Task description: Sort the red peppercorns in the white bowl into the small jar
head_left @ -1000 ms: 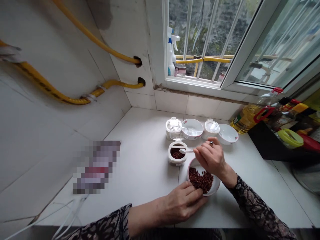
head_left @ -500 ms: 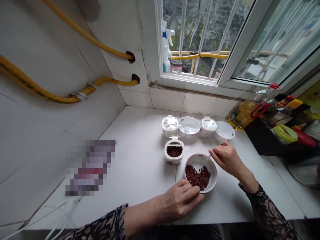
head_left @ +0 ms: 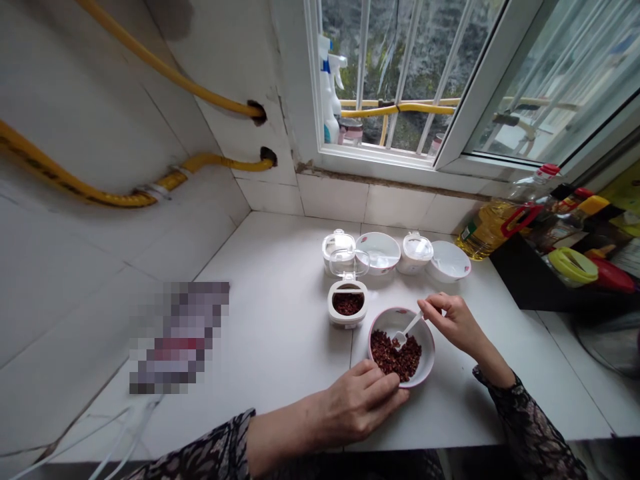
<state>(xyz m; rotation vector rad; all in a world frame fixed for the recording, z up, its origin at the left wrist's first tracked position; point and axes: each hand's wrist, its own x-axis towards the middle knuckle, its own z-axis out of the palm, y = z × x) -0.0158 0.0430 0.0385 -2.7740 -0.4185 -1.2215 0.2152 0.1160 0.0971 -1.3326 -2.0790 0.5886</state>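
Observation:
A white bowl [head_left: 427,360] with a pink rim holds reddish-brown dried bits [head_left: 403,361] that look like Sichuan peppercorns. My left hand [head_left: 357,403] is closed on the bowl's near left rim, its fingertips partly hidden. Pinched by the handle in my right hand [head_left: 453,320] is a small white spoon [head_left: 413,324], its head down among the dried bits. Left of the bowl stands a white spice jar [head_left: 349,320] with its clear lid raised, holding the same kind of bits.
Behind are two lidded jars [head_left: 339,245] [head_left: 417,252] and two white bowls [head_left: 379,255] [head_left: 450,261]. An oil bottle [head_left: 483,230] and a black rack [head_left: 520,280] of condiments stand right. A blurred-out object [head_left: 185,337] with white cables lies left on the white counter [head_left: 280,320].
My right hand has shifted slightly down, and the spoon's head has moved from the bowl's far wall into the dried bits. My left hand stays on the rim.

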